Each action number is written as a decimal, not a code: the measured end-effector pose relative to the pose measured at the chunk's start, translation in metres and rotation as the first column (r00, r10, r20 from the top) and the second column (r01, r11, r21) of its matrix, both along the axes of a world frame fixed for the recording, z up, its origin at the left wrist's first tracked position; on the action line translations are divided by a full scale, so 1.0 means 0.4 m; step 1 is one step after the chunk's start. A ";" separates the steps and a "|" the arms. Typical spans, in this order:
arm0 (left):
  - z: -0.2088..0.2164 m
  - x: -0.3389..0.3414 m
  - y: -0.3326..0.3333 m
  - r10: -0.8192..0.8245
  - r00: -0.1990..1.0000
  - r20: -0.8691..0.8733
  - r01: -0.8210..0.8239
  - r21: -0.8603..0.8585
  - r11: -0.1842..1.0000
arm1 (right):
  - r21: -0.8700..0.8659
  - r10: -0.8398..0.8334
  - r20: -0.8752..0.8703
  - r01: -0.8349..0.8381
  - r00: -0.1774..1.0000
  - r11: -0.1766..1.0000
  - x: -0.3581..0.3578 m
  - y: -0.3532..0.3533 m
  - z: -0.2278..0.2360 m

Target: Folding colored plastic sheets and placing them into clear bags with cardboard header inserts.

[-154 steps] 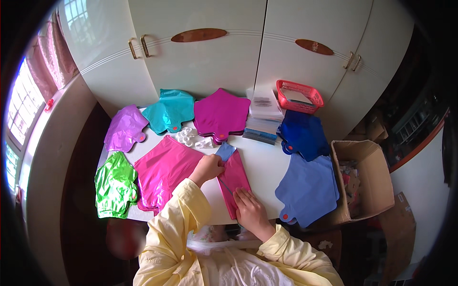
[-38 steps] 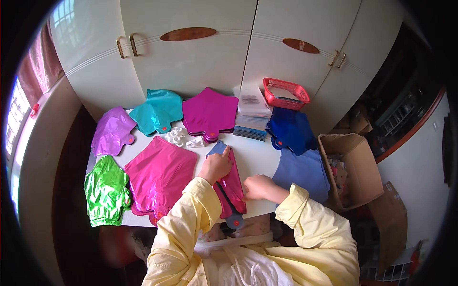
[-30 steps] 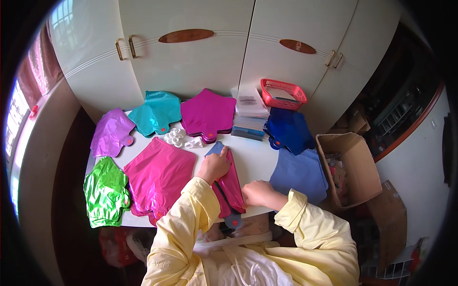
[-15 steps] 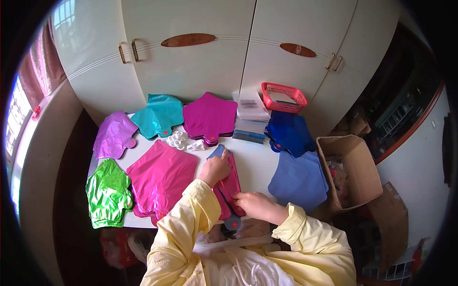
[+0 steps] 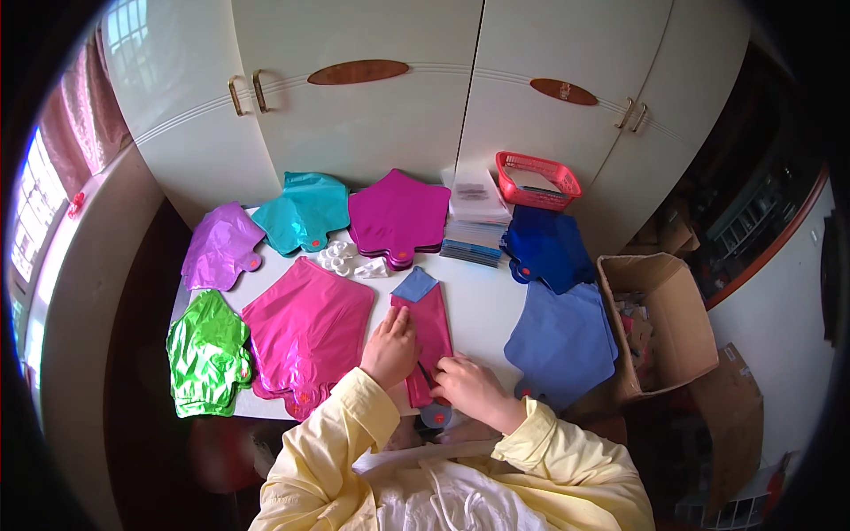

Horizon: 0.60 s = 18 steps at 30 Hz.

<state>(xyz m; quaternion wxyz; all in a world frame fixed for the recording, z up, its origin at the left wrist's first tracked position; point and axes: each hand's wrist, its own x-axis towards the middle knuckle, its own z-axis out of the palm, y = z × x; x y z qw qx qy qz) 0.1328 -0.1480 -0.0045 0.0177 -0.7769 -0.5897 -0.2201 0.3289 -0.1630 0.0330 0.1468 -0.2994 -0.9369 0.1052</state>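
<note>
right hand [image 5: 467, 388] moved back from blue foil onto folded magenta foil [image 5: 428, 336], pinching; left hand [image 5: 390, 347] stays flat on it.

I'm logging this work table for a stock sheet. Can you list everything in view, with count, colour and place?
folded balloon: one, magenta over pale blue, table centre, under both hands
pink balloons: a stack, hot pink, left of centre
green balloon: one or more, green, front left corner
purple balloon: lilac, back left
teal balloon: teal, back
magenta balloons: a stack, back centre
dark blue balloons: back right
pale blue balloons: front right
white bits: several, mid table
clear packets: a pile, back
basket: one, red, back right
cardboard box: one, brown, right of table
left hand: flat on folded balloon
right hand: pinching its lower end
</note>
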 end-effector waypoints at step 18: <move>0.062 -0.040 0.002 0.205 0.958 0.201 -0.128 -0.340 0.932 | 0.165 0.007 -0.217 0.030 0.976 0.986 -0.039 0.007 -0.077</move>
